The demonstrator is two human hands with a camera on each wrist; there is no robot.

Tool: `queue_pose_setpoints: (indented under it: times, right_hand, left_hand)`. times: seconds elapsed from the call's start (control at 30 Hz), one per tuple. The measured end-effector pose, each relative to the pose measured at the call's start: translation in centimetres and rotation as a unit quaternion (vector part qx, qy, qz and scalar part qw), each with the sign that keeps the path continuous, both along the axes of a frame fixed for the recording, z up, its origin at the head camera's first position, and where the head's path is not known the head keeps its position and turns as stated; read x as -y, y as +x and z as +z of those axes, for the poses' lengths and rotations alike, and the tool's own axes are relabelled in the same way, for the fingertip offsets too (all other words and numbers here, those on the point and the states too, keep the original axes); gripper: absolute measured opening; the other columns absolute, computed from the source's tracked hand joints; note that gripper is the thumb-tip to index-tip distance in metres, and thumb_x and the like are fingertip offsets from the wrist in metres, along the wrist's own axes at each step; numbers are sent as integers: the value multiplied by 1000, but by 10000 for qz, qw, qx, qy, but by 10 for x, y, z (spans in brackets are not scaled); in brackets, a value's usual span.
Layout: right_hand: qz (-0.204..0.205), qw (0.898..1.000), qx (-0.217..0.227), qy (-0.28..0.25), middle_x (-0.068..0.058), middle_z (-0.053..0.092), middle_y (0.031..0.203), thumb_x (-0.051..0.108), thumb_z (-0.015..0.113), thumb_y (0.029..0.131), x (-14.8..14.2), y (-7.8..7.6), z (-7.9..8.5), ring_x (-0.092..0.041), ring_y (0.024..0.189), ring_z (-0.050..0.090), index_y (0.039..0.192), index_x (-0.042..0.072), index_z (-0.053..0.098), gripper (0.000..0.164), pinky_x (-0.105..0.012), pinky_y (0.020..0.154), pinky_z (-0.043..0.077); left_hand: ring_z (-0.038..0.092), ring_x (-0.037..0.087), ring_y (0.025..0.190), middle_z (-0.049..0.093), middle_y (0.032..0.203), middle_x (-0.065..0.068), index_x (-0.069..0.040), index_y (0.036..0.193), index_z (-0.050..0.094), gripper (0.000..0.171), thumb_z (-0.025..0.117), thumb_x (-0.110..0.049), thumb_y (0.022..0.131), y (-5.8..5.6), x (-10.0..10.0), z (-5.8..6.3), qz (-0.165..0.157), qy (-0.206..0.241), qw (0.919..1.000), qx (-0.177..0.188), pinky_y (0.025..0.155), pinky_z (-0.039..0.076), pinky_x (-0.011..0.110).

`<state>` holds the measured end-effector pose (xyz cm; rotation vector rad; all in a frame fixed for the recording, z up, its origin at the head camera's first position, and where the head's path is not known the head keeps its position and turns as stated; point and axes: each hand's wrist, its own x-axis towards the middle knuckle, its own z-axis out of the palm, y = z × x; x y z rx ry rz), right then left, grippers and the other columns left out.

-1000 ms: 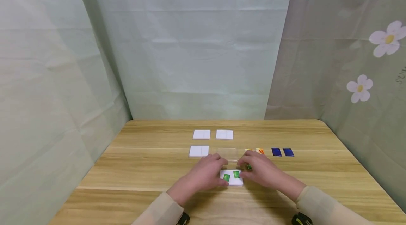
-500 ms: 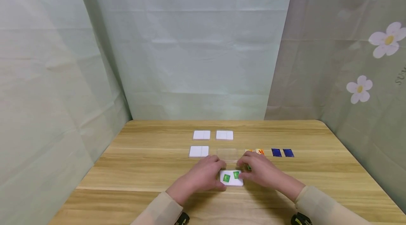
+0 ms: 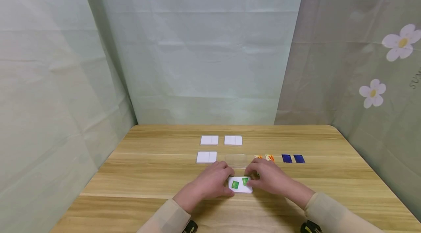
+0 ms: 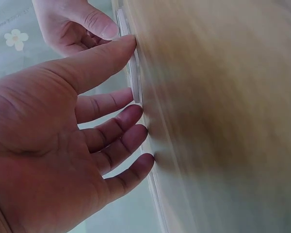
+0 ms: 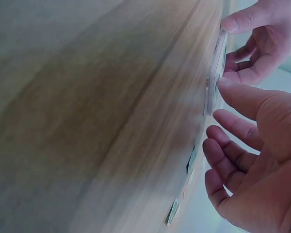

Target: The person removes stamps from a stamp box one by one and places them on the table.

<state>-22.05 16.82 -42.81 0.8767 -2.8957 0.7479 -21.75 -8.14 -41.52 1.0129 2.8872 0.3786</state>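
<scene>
A white rectangular card case (image 3: 241, 189) lies flat near the front middle of the table, with two small green squares on its face. The left green square (image 3: 235, 185) sits slightly tilted; the right one (image 3: 245, 180) is partly under a thumb. My left hand (image 3: 213, 180) holds the case by its left side, thumb at the near corner and index finger at the edge, as the left wrist view (image 4: 63, 121) shows. My right hand (image 3: 270, 176) rests its thumb on the right green square, and its other fingers hang loosely bent beyond the case's right edge.
Behind the hands lies a clear empty case (image 3: 235, 160). Three white cases (image 3: 206, 157) stand farther back. Orange squares (image 3: 269, 157) and dark blue squares (image 3: 287, 158) lie to the right. Green pieces (image 5: 172, 211) lie near my right fingers. Fabric walls (image 3: 204, 61) enclose the table.
My left thumb has drawn back a little, uncovering the left green square. My right hand has shifted slightly left, with its thumb farther over the right green square.
</scene>
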Motion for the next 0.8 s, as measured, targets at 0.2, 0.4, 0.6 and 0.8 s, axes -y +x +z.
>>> queue_pose_setpoints:
  times: [0.2, 0.4, 0.6, 0.8]
  right_hand:
    - [-40, 9999, -22, 146, 9, 68, 100, 25, 95, 89, 1, -1, -1, -11, 88, 56, 105, 19, 81, 22, -36, 79, 49]
    - [-73, 9997, 63, 222, 9, 68, 98, 26, 94, 91, 2, -2, 0, -12, 88, 57, 105, 19, 81, 20, -39, 80, 49]
    - [-81, 9997, 30, 214, 11, 68, 97, 23, 92, 93, 2, -4, 1, -11, 88, 59, 102, 21, 81, 14, -42, 82, 48]
    - [-92, 9998, 44, 198, 12, 67, 93, 21, 92, 93, 3, -7, 0, -9, 83, 58, 98, 21, 81, 12, -37, 78, 49]
  left_hand:
    - [55, 13, 107, 65, 119, -4, -13, 125, 76, 50, 98, -36, 85, -2, 0, -3, 31, 66, 10000, 43, 100, 50, 34]
    - [55, 14, 106, 65, 118, -3, -13, 124, 77, 50, 98, -35, 85, -2, 0, -4, 43, 83, 9999, 62, 99, 50, 34]
    - [55, 15, 108, 66, 121, -3, -13, 126, 77, 50, 97, -35, 85, -2, 0, -2, 37, 55, 9999, 98, 101, 50, 36]
    - [55, 14, 107, 66, 121, -3, -13, 124, 77, 49, 97, -35, 85, -2, 1, 0, 28, 63, 9999, 104, 101, 50, 35]
